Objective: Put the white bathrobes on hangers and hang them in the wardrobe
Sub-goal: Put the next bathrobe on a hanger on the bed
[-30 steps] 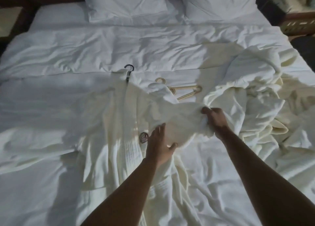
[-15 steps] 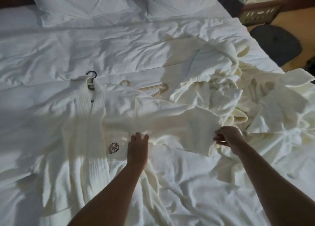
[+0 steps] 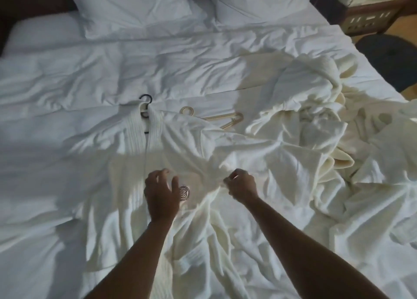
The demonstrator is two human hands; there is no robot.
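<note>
Two bare forearms reach in from the near edge over a wide bed point(image 3: 67, 77) covered in rumpled white bedding. The left hand point(image 3: 161, 193) hovers over or rests on the chest of a white bathrobe point(image 3: 162, 154) that lies spread open down the middle of the bed; its fingers point(image 3: 163, 171) are spread and loosely bent, holding nothing, and whether they touch the cloth cannot be told. Just right of that hand a small dark round logo point(image 3: 184, 193) shows on the robe's front. The right hand point(image 3: 242, 184) is closed, its fingers pinching a gathered fold of the same robe's cloth, near where the sleeve runs off to the right.

Farther up, the robe's ribbed collar closes around a dark hanger point(image 3: 146, 105), whose hook sticks out above the neck toward the pillows. Just right of that collar a light wooden hanger point(image 3: 222, 119) lies flat on the bedding, partly tucked under the robe's shoulder. To the right, a second white bathrobe point(image 3: 316, 100) sits in a loose heap that spills toward the bed's right edge.

At the far end two white pillows point(image 3: 135, 7) lean side by side against a dark headboard. In the far right corner stands a wooden bedside stand point(image 3: 370, 16), and a dark round shape point(image 3: 390, 59) lies on the floor beside the bed.
</note>
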